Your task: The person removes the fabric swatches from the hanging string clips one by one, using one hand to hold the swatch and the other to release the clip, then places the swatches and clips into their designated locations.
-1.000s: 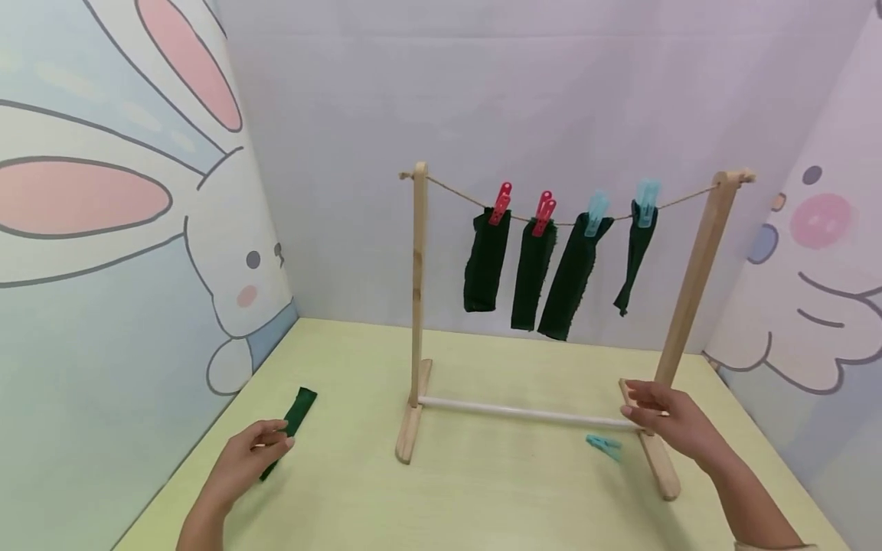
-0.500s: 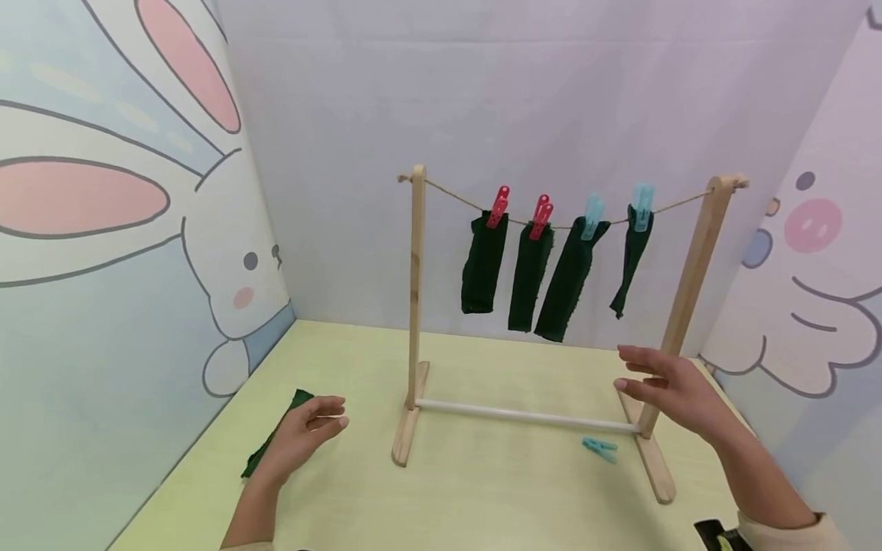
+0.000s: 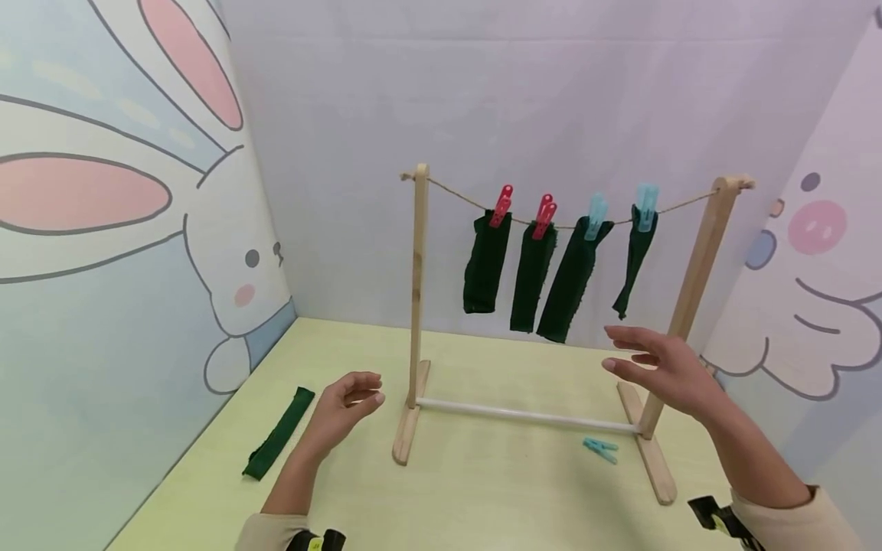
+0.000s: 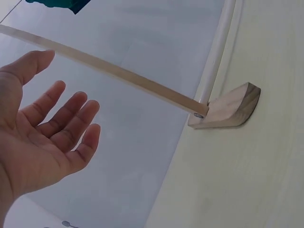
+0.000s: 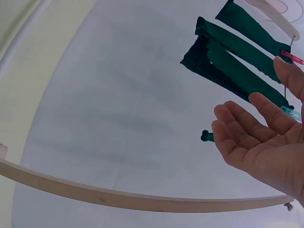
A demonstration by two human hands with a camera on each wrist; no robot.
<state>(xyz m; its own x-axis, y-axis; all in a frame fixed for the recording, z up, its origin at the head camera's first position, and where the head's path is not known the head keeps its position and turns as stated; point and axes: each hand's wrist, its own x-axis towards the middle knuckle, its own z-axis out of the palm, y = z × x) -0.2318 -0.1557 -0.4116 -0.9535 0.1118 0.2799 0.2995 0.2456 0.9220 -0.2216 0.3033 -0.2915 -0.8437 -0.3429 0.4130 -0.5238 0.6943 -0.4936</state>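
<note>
My left hand (image 3: 339, 413) hovers over the table left of the rack's left post, its fingers loosely bent around nothing. Below and left of it lies a dark green cloth strip (image 3: 279, 435). My right hand (image 3: 658, 369) hangs in the air before the right post, fingers relaxed and holding nothing. Above it, several dark green cloths (image 3: 487, 264) hang from a cord, gripped by red clothespins (image 3: 544, 216) on the left and light blue clothespins (image 3: 647, 208) on the right. The rightmost cloth (image 3: 632, 264) is narrow and twisted. A teal clothespin (image 3: 601, 449) lies on the table near the right foot.
The wooden drying rack (image 3: 418, 291) stands on two feet joined by a white bar (image 3: 524, 414). Its cord runs between the post tops. Walls with cartoon animals rise left and right of the pale yellow table (image 3: 482, 490), with a plain pale wall (image 3: 331, 168) behind.
My left hand has moved right and up, away from the green strip on the table. The right hand has risen a little. The hanging cloths and the teal clothespin stay put.
</note>
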